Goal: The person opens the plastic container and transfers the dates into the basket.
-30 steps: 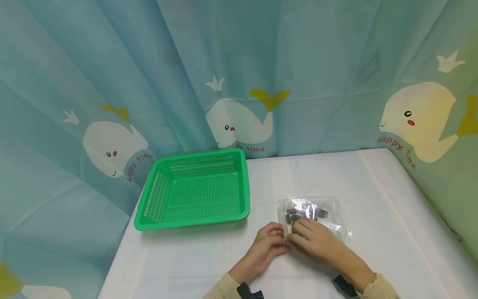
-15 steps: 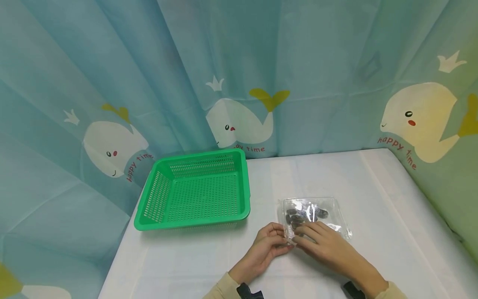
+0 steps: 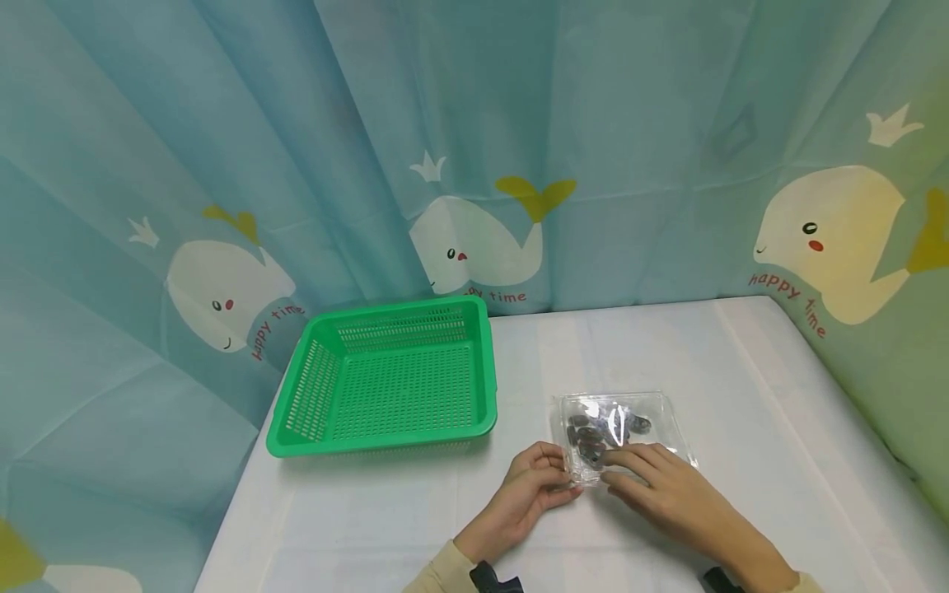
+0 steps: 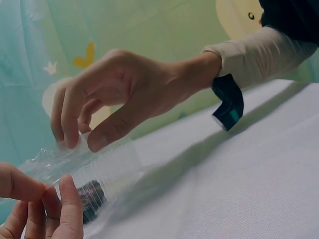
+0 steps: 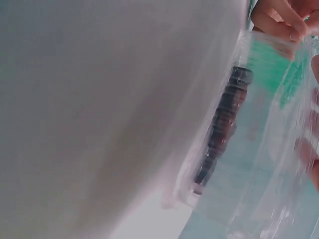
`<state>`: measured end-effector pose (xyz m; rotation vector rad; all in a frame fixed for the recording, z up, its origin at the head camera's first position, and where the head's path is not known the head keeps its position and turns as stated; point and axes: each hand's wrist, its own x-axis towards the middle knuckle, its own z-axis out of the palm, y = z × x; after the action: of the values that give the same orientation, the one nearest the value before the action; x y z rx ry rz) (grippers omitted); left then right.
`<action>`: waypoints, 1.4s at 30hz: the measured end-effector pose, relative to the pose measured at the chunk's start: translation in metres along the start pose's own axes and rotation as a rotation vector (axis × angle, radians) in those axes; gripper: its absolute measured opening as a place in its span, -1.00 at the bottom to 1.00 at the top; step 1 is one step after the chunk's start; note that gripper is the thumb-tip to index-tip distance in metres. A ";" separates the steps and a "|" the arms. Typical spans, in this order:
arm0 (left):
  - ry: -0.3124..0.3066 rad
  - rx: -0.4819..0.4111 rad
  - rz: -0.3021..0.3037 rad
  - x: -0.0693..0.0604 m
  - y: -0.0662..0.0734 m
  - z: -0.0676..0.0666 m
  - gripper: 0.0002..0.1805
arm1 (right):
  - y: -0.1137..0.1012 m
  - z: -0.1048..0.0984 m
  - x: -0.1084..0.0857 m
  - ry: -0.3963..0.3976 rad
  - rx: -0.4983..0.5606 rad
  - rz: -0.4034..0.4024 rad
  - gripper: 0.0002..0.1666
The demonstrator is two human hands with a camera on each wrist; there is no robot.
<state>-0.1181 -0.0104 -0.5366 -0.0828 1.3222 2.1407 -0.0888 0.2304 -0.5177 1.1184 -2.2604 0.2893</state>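
A clear plastic box (image 3: 660, 412) lies flat on the white table, with several dark oblong pieces (image 3: 591, 436) inside; their exact kind is unclear through the glossy lid. At its near left corner my left hand (image 3: 530, 486) pinches the thin plastic edge between thumb and fingers. My right hand (image 3: 670, 498) arches over the near side, its loosely bent fingertips touching the lid. In the left wrist view, the right thumb (image 4: 102, 139) and fingertips meet the plastic from above. The right wrist view shows the dark pieces (image 5: 222, 124) in a row through the box's side.
A green slotted basket (image 3: 483, 371) with nothing in it stands at the table's back left. Behind the table hangs a blue-green curtain (image 3: 638, 107) printed with whales. The white table (image 3: 771, 387) carries the box and basket.
My right hand has slid to the right along the box's near side, uncovering more of the dark pieces. My left hand stays at the corner, and the box keeps its place.
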 end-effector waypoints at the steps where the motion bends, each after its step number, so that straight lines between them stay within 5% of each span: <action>1: -0.001 -0.001 -0.001 0.000 0.000 0.000 -0.66 | 0.000 -0.001 -0.001 -0.003 -0.004 0.004 -0.49; 42: 0.011 -0.011 0.001 0.002 0.002 -0.002 -0.65 | 0.018 -0.023 -0.035 0.085 -0.026 0.029 -0.47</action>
<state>-0.1217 -0.0117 -0.5370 -0.0990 1.3176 2.1509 -0.0771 0.2747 -0.5189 1.0413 -2.2009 0.3129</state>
